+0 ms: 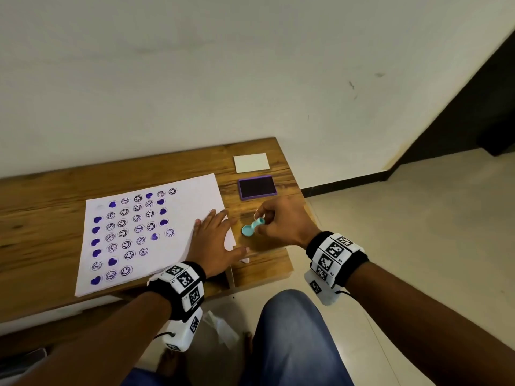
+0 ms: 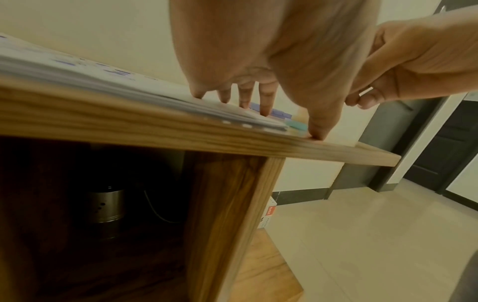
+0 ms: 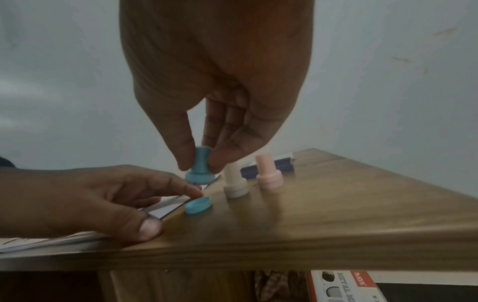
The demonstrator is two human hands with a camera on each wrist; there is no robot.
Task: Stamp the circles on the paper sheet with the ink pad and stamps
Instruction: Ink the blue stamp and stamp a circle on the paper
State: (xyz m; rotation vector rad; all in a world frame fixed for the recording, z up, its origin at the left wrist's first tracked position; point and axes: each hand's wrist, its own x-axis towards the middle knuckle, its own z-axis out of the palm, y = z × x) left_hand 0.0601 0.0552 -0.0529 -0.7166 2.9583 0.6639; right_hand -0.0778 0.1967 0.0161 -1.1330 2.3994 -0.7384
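Observation:
A white paper sheet (image 1: 195,196) printed with circles lies on the wooden table (image 1: 41,207); several circles carry purple hearts or smiley faces. My left hand (image 1: 223,232) presses flat on the sheet's right edge, fingers straight, thumb on the wood. My right hand (image 1: 263,222) pinches a teal stamp (image 1: 254,225) by its handle just above the table, right of the sheet. In the right wrist view the teal stamp (image 3: 200,177) hangs over its loose teal cap (image 3: 198,205). The purple ink pad (image 1: 257,187) lies open behind them.
A white stamp (image 3: 235,183) and a pink stamp (image 3: 269,173) stand upright behind my right hand, hidden from the head view. A white card (image 1: 251,162) lies beyond the ink pad. The table's right edge is close by. A metal can (image 2: 106,206) stands in the shelf below.

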